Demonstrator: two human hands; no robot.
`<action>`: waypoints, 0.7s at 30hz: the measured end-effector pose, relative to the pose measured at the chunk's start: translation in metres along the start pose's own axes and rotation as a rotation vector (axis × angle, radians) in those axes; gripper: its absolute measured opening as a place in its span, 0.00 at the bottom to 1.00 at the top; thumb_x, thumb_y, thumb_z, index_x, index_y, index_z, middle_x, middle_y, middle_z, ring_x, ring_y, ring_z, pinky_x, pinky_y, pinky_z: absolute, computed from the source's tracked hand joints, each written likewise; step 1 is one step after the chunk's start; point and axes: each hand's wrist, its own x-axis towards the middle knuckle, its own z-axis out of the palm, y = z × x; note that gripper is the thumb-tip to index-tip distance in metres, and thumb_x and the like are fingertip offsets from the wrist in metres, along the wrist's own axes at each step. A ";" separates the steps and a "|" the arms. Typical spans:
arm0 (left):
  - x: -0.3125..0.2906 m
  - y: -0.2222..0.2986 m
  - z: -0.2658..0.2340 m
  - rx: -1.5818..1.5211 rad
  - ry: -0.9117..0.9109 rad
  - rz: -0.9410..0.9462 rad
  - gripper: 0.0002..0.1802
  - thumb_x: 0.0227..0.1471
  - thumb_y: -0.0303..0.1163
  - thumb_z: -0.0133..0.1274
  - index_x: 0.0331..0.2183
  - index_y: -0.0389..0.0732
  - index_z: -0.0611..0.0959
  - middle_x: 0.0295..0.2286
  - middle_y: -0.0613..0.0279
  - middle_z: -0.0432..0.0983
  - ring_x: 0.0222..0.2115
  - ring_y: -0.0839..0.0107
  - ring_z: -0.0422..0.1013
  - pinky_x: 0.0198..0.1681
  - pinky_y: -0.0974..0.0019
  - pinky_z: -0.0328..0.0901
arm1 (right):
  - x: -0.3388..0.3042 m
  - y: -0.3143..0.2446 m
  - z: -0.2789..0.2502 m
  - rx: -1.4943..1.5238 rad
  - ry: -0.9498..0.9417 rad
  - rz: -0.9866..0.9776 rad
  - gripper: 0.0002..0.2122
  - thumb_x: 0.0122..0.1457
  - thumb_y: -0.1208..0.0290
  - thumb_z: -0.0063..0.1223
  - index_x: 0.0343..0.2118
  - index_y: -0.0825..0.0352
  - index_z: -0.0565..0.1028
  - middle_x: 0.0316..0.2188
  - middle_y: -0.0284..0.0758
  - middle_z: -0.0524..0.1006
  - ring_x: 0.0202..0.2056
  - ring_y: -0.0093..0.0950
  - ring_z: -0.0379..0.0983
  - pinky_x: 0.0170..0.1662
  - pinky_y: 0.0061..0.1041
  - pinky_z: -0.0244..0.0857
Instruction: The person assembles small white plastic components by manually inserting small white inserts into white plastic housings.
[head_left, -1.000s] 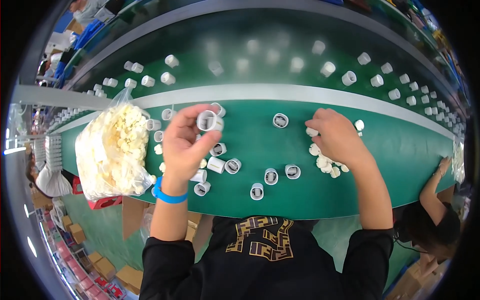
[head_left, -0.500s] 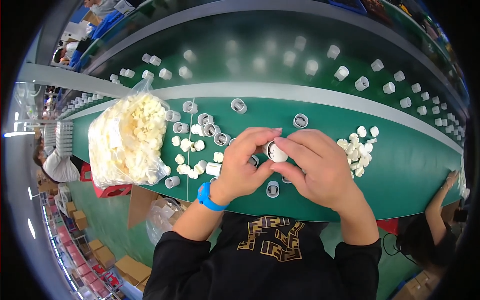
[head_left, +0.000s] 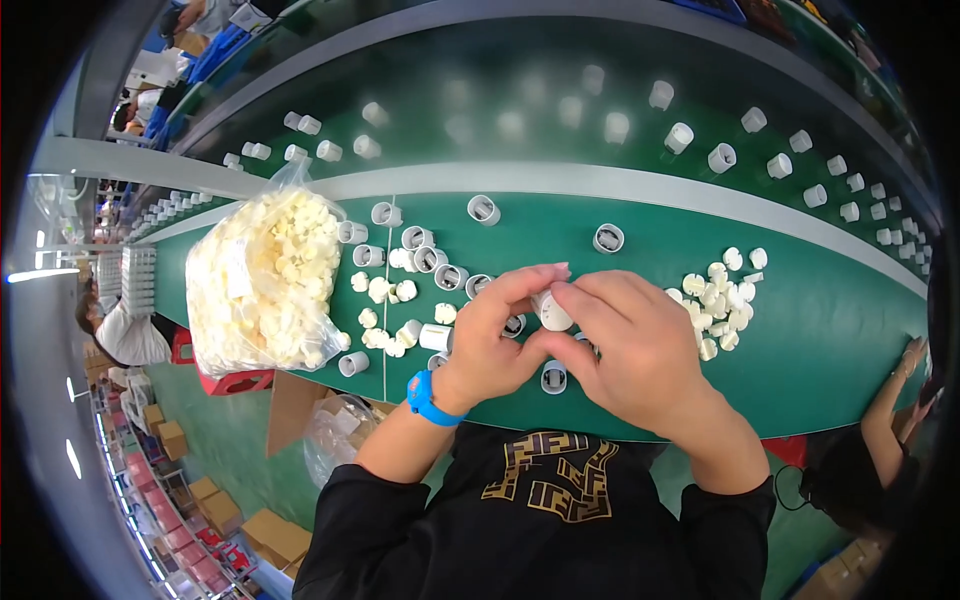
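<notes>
Between both hands, above the green table [head_left: 820, 330], is a small white plastic cup with a round white cap [head_left: 553, 312] at its mouth. My left hand [head_left: 495, 345] wraps its fingers round the cup from the left. From the right, my right hand [head_left: 635, 345] presses on it with fingertips and thumb. The fingers hide much of the cup, so how far in the cap sits cannot be told. Around my hands stand several grey-white cups [head_left: 450, 277] with metal parts inside. One such cup [head_left: 553, 376] is just below my hands, another [head_left: 608, 238] beyond them.
Loose cream caps [head_left: 720, 300] lie at the right, and more caps [head_left: 378, 290] at the left. A large clear bag [head_left: 265, 285] full of caps rests at the far left. Behind a grey rail [head_left: 560, 180], rows of cups [head_left: 722, 158] stand on a green belt. A co-worker's arm [head_left: 885, 400] reaches in at the right.
The cup's open edge, seen beside the cap before, is now mostly covered by the cap and my fingers. Both hands stay closed round it. The whole view has shifted slightly.
</notes>
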 end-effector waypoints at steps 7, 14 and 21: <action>0.006 0.012 0.009 0.206 -0.022 0.047 0.29 0.45 0.15 0.64 0.52 0.37 0.79 0.51 0.47 0.78 0.50 0.55 0.78 0.48 0.63 0.76 | -0.014 0.015 0.009 0.299 -0.033 0.336 0.08 0.53 0.80 0.64 0.37 0.68 0.80 0.34 0.38 0.80 0.33 0.31 0.79 0.35 0.27 0.74; 0.038 -0.007 -0.019 0.485 0.030 0.093 0.25 0.44 0.21 0.66 0.47 0.39 0.82 0.48 0.51 0.80 0.50 0.51 0.76 0.54 0.55 0.71 | -0.006 0.044 -0.006 0.215 0.050 0.325 0.08 0.54 0.78 0.66 0.37 0.70 0.80 0.36 0.39 0.80 0.36 0.34 0.79 0.37 0.28 0.73; 0.128 -0.084 -0.185 0.943 0.310 -0.161 0.18 0.46 0.27 0.63 0.42 0.38 0.81 0.38 0.52 0.79 0.38 0.55 0.76 0.42 0.58 0.71 | -0.048 0.088 -0.053 -0.263 -0.201 0.251 0.10 0.50 0.80 0.65 0.37 0.70 0.80 0.39 0.43 0.79 0.43 0.44 0.76 0.46 0.38 0.71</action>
